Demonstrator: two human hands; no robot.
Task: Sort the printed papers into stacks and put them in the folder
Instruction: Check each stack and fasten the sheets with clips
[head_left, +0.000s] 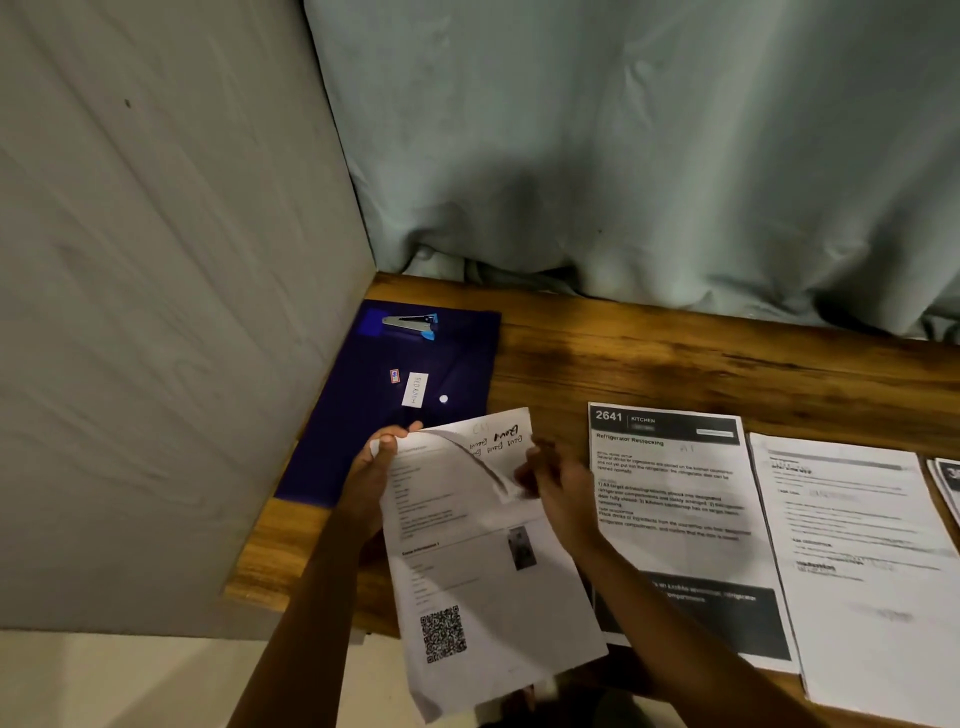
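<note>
— What fills most of the frame?

— A pale curtain (623, 156) across the upper right and a grey wall panel (156, 312) down the left. Below them a wooden tabletop (675, 353) runs from the centre to the right edge.

— And the papers?

— Flat on the tabletop at lower right lies a Refrigerator Restocking sheet (670, 483) headed "2641 KITCHEN". A second printed sheet (857, 545) lies just beside it, and the edge of a third sheet (948, 483) shows at the far right. A bundle of printed papers (467, 582) with a QR code is held up at lower centre.

— The folder?

— The dark blue folder (363, 441) lies closed at centre left, against the wall panel, partly behind the bundle.

— The hands?

— The left hand (376, 467) grips the bundle's upper left corner. The right hand (556, 488) pinches the top sheet (483, 441), whose corner is curled back so handwriting shows.

— Anything small?

— A stapler (410, 326) rests on the folder's far end. Nearer are a white label (415, 389) and a snap button (443, 399).
</note>
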